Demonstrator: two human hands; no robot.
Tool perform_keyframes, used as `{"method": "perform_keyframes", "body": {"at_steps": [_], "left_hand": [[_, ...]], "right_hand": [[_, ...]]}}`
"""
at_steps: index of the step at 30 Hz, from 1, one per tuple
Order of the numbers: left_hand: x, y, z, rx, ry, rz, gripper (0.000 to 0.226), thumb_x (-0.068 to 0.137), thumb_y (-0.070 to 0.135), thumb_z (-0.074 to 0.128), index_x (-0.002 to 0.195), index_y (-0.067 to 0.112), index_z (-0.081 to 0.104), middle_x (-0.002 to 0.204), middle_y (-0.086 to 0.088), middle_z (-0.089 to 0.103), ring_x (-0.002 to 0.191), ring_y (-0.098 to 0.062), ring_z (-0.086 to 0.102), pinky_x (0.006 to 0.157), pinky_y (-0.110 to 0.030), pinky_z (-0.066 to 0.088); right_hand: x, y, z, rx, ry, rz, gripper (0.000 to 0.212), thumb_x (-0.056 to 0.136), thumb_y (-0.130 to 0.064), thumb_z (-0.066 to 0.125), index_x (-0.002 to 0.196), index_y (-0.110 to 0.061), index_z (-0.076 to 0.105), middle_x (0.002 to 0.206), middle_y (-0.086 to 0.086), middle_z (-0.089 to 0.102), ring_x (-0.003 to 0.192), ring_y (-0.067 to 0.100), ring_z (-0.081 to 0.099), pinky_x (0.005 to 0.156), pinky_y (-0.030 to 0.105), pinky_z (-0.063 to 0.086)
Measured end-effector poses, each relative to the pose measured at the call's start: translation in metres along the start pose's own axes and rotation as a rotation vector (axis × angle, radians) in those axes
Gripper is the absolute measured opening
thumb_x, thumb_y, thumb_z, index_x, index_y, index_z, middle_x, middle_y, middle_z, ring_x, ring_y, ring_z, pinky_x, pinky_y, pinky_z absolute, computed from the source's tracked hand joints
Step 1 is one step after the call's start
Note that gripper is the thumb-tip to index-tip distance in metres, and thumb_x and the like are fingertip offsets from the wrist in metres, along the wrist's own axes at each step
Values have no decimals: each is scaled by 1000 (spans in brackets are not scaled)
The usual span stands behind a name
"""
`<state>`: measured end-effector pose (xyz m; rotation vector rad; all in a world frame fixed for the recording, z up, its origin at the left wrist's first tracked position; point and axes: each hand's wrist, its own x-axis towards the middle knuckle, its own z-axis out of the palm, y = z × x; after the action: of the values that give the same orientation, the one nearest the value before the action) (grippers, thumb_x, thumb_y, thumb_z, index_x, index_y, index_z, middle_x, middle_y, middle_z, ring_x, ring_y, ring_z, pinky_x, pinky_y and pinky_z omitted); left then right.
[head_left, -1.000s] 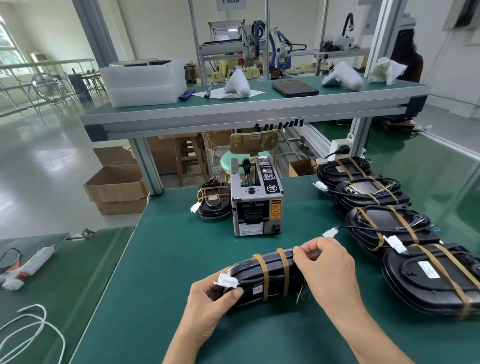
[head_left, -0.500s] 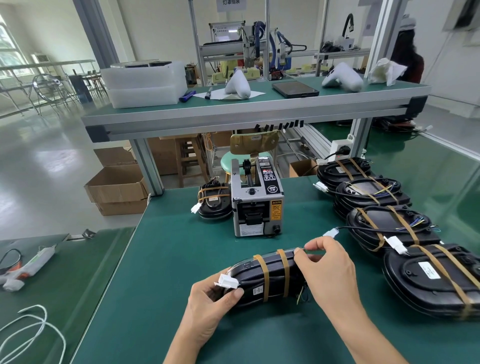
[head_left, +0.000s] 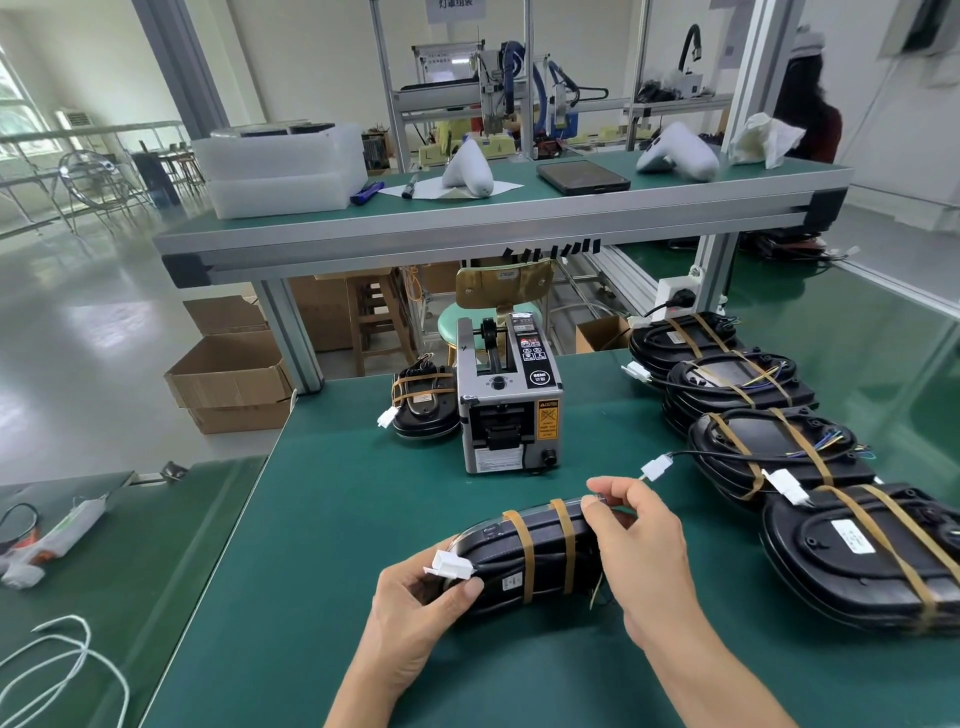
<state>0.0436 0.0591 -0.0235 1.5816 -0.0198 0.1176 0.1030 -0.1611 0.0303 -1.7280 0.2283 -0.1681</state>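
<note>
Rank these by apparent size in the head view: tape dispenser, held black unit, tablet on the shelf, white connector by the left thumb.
1. The black unit and the tape dispenser look alike; the unit is nearer the camera, so unranked.
2. The tablet.
3. The white connector.

A single wide-angle camera rides on the person's head and looks forward and down across the green worktable (head_left: 337, 519). It is close enough that the left hand (head_left: 415, 613), the right hand (head_left: 644, 561) and the black taped unit (head_left: 530, 556) they hold fill the lower middle of the frame, with the forearms entering from the bottom edge. Farther along the same line of sight come the tape dispenser (head_left: 506, 410), the raised shelf (head_left: 467, 234) and the hall behind, and the lens bows straight edges near the sides.
</note>
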Motion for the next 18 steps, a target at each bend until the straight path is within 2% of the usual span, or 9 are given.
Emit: {"method": "perform_keyframes", "body": {"at_steps": [4,7,9,11,13,14,16,18], "left_hand": [[-1,0,0,-10,1,-7,55,80,53,89,126,26,78,124,-3,79,118,-15,74,95,-17,54],[-1,0,-1,6,-5,-3,53,83,53,87,127,25,78,124,-3,79,118,-16,73,96,-17,54],[-1,-1,-2,2,6,-5,51,83,51,88,126,25,78,124,-4,79,119,-17,73,96,-17,54],[-1,-1,-2,24,20,-1,45,83,47,86,123,27,80,121,-3,80,117,-17,74,94,-16,54],[0,-1,-2,41,26,5,41,83,43,84,120,28,81,118,-2,81,114,-16,75,92,-14,54],[0,-1,-2,44,27,2,41,82,43,84,120,28,81,118,-2,81,114,-16,75,92,-15,54],[0,-2,-3,50,30,0,40,82,42,84,119,28,81,117,-2,81,114,-17,75,92,-15,54],[0,0,-3,59,24,-1,39,83,41,83,120,28,81,118,-2,81,115,-17,75,92,-15,54]], "right_hand": [[-2,3,5,-19,35,-24,19,98,-20,61,98,-36,70,105,-13,63,93,2,60,86,32,50],[7,4,6,48,106,39,27,98,-12,55,94,-31,72,94,-6,71,76,1,63,74,31,50],[13,6,2,181,123,129,31,99,-7,50,96,-27,73,91,0,74,73,5,65,82,36,55],[16,15,-5,196,51,152,29,105,-18,50,95,-27,76,90,-2,75,81,10,68,89,39,54],[14,25,-11,113,-138,117,39,108,-40,46,93,-34,81,94,-14,78,93,5,69,89,32,50],[12,30,-13,75,-248,100,42,108,-51,43,100,-36,81,101,-18,78,101,1,69,92,30,48],[9,35,-13,52,-380,57,51,102,-63,39,113,-29,76,113,-13,77,113,2,67,101,32,45],[10,36,-13,50,-374,3,56,100,-66,39,111,-22,71,111,-7,76,112,3,66,106,36,46]]}}
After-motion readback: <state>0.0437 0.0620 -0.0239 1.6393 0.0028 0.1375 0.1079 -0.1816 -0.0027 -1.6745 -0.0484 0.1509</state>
